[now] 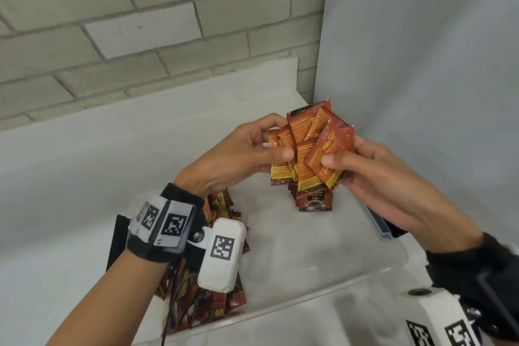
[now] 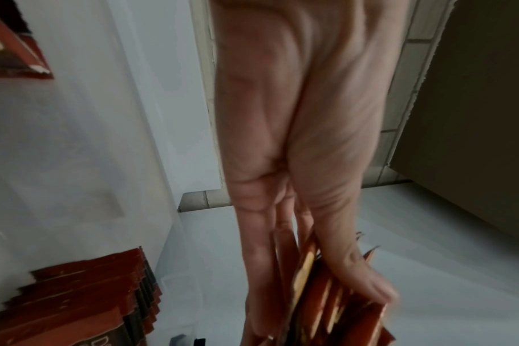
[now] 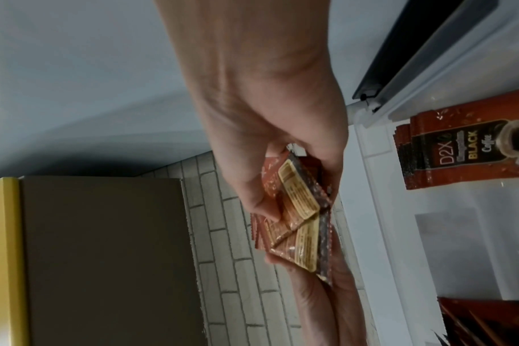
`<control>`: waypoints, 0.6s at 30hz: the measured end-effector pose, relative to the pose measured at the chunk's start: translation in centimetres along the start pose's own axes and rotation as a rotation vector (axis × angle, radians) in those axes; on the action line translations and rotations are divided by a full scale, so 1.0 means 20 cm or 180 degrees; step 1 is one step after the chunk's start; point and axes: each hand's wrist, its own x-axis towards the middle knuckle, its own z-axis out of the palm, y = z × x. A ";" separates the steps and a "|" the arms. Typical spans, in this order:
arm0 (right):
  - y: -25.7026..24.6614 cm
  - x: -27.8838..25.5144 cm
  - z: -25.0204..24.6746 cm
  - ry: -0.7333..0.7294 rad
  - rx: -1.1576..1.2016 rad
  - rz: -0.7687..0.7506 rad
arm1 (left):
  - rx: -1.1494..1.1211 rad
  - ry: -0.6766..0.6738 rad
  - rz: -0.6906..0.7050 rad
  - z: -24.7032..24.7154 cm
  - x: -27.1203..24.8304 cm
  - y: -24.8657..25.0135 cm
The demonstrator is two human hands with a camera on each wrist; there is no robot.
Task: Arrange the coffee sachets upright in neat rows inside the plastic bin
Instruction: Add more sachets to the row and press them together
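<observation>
Both hands hold one fanned bundle of red-brown coffee sachets (image 1: 311, 149) in the air above the clear plastic bin (image 1: 323, 261). My left hand (image 1: 252, 149) grips the bundle's left side, thumb on its face. My right hand (image 1: 351, 160) pinches the right side with the thumb on top. The left wrist view has the bundle (image 2: 335, 299) between finger and thumb; the right wrist view has it (image 3: 299, 215) under the thumb. A short upright row of sachets (image 1: 311, 199) stands in the bin's far part. A loose heap of sachets (image 1: 213, 275) lies at the bin's left end, partly hidden by my left wrist.
The bin sits on a white surface in a corner, with a grey brick wall (image 1: 140, 22) behind and a plain white panel (image 1: 421, 64) to the right. A dark lid clip (image 1: 379, 222) runs along the bin's right rim. The bin's floor (image 1: 295, 247) is bare in the middle.
</observation>
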 end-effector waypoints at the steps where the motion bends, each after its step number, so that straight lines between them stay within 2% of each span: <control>1: 0.00 0.00 0.00 -0.0051 -0.0031 0.0000 | 0.0030 0.0037 0.0013 0.01 0.00 -0.01; 8: 0.02 0.01 0.00 -0.0068 0.0065 -0.0059 | 0.0160 0.0077 -0.0034 0.04 0.01 -0.01; 12: 0.00 0.00 0.00 0.0061 0.0223 -0.0101 | 0.0547 0.0212 0.0059 0.03 0.01 0.06; 15: -0.02 0.00 -0.01 0.0297 0.0130 -0.0192 | 0.1223 0.0266 0.0439 0.03 -0.03 0.15; 18: -0.03 0.01 0.01 0.0367 0.0017 -0.0259 | 0.2717 0.0019 0.0964 0.15 -0.05 0.19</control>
